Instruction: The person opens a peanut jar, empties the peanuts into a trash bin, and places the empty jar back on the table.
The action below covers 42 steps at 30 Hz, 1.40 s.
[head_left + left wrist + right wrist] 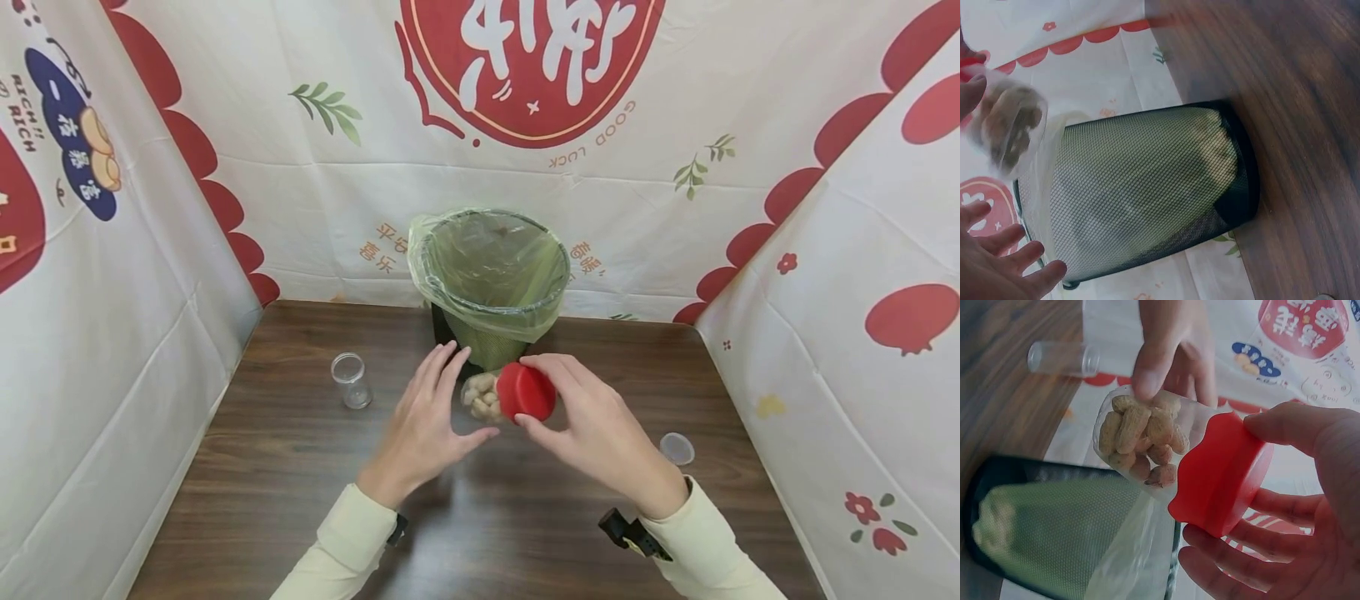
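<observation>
My right hand [603, 425] grips the red scalloped lid [528, 392] of a clear plastic jar, thumb on one side and fingers on the other. The jar [1141, 434] lies tilted on its side in the air, with several unshelled peanuts inside. My left hand [423, 417] is spread beside the jar's bottom end, its fingers loosely bent and apart from the thumb. In the right wrist view, the left thumb overlaps the jar's clear wall. The left wrist view shows the left fingers [1013, 253] outstretched, off the jar.
Behind the hands stands a dark mesh waste bin [1141, 194] lined with a pale green bag [487, 312]. A small clear open jar [352, 382] stands on the wooden table [300, 483] at left; a translucent round lid [677, 449] lies at right. Printed cloth hangs around three sides.
</observation>
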Motion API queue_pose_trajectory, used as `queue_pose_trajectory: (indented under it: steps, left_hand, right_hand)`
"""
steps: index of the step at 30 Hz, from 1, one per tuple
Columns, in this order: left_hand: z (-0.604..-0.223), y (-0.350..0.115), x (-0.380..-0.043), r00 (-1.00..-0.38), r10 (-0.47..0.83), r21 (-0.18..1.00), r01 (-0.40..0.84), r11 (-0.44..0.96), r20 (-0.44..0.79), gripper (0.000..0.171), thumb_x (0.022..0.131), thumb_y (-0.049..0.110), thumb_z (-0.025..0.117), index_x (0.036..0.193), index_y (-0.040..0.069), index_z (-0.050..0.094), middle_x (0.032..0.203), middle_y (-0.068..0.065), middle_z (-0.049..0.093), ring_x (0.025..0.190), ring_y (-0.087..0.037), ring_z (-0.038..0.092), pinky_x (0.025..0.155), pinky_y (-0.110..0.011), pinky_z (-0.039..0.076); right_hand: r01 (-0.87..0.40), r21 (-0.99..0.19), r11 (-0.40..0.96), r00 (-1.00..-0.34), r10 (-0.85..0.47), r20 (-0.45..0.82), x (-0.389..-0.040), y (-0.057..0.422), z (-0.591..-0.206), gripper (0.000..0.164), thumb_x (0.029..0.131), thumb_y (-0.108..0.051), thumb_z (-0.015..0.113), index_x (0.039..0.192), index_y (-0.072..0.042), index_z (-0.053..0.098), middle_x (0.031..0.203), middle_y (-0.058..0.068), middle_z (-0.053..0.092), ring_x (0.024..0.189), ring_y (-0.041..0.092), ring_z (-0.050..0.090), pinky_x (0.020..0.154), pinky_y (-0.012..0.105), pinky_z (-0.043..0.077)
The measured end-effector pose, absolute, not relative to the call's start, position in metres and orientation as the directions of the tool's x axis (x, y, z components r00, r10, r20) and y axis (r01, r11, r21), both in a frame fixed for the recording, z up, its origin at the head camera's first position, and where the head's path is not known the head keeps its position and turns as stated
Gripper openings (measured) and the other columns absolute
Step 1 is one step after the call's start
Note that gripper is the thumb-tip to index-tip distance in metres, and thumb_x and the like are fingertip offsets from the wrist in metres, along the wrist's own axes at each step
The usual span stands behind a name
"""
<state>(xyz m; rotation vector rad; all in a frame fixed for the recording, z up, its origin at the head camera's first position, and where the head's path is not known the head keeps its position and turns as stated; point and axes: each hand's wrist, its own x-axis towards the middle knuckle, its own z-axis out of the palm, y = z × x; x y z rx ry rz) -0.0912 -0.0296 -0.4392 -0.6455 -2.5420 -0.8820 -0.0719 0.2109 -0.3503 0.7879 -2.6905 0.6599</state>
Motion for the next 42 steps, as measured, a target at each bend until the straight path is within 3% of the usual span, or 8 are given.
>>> queue_pose_trajectory:
  steps: [8,15,22,28,32,35,42]
  left_hand:
    - [-0.442,-0.021,-0.09,-0.747,0.334,0.457,0.632,0.626,0.575,0.093,0.074,0.034,0.101,0.151,0.006,0.056,0.156,-0.015,0.057,0.147,-0.033,0.056,0.116,-0.048,0.054]
    - [-0.442,-0.02,-0.089,-0.754,0.331,0.508,0.637,0.58,0.567,0.081,0.076,0.02,0.099,0.145,0.007,0.058,0.143,-0.011,0.065,0.13,-0.025,0.065,0.104,-0.04,0.061]
    - [-0.441,-0.019,-0.088,-0.727,0.31,0.468,0.649,0.599,0.612,0.076,0.077,0.011,0.096,0.142,0.003,0.059,0.137,-0.012,0.065,0.124,-0.026,0.065,0.103,-0.038,0.062]
    - [-0.44,-0.017,-0.089,-0.669,0.253,0.414,0.667,0.619,0.699,0.075,0.075,0.0,0.094,0.142,-0.001,0.06,0.132,-0.017,0.063,0.124,-0.032,0.061,0.103,-0.039,0.061]
    - [-0.439,-0.017,-0.091,-0.642,0.227,0.379,0.662,0.647,0.733,0.074,0.072,-0.009,0.09,0.14,-0.002,0.061,0.13,-0.018,0.062,0.125,-0.037,0.06,0.107,-0.042,0.059]
    - [-0.44,-0.017,-0.092,-0.639,0.224,0.364,0.652,0.665,0.736,0.071,0.072,-0.011,0.087,0.138,-0.002,0.062,0.128,-0.019,0.062,0.124,-0.039,0.061,0.104,-0.043,0.06]
    - [-0.441,-0.018,-0.091,-0.659,0.226,0.378,0.641,0.668,0.717,0.068,0.075,-0.011,0.086,0.138,-0.001,0.062,0.129,-0.017,0.062,0.126,-0.038,0.06,0.102,-0.042,0.062]
  right_hand:
    - [-0.599,-0.379,0.705,-0.797,-0.482,0.363,-0.067,0.2,-0.35,0.068,0.086,-0.025,0.091,0.145,-0.013,0.059,0.138,0.003,0.066,0.119,0.018,0.067,0.092,0.039,0.066]
    - [-0.599,-0.383,0.703,-0.797,-0.478,0.37,-0.065,0.198,-0.351,0.068,0.087,-0.027,0.09,0.146,-0.014,0.059,0.141,0.001,0.065,0.121,0.016,0.067,0.094,0.039,0.066]
    - [-0.573,-0.399,0.716,-0.817,-0.462,0.345,-0.067,0.198,-0.351,0.062,0.094,-0.032,0.084,0.148,-0.017,0.058,0.142,-0.002,0.064,0.119,0.014,0.067,0.095,0.04,0.065]
    - [-0.492,-0.517,0.701,-0.87,-0.417,0.262,-0.074,0.196,-0.357,0.06,0.1,-0.032,0.079,0.153,-0.014,0.055,0.142,0.002,0.065,0.118,0.017,0.067,0.098,0.044,0.063]
    - [-0.45,-0.566,0.691,-0.89,-0.394,0.227,-0.079,0.193,-0.362,0.061,0.101,-0.03,0.078,0.154,-0.012,0.054,0.136,0.003,0.067,0.109,0.016,0.066,0.095,0.043,0.062]
    - [-0.444,-0.57,0.692,-0.893,-0.394,0.217,-0.08,0.191,-0.364,0.062,0.1,-0.029,0.078,0.154,-0.011,0.054,0.133,0.003,0.068,0.104,0.015,0.065,0.092,0.042,0.061]
    - [-0.451,-0.554,0.7,-0.89,-0.4,0.22,-0.081,0.191,-0.365,0.061,0.1,-0.029,0.078,0.153,-0.01,0.054,0.137,0.006,0.068,0.111,0.018,0.065,0.096,0.044,0.061]
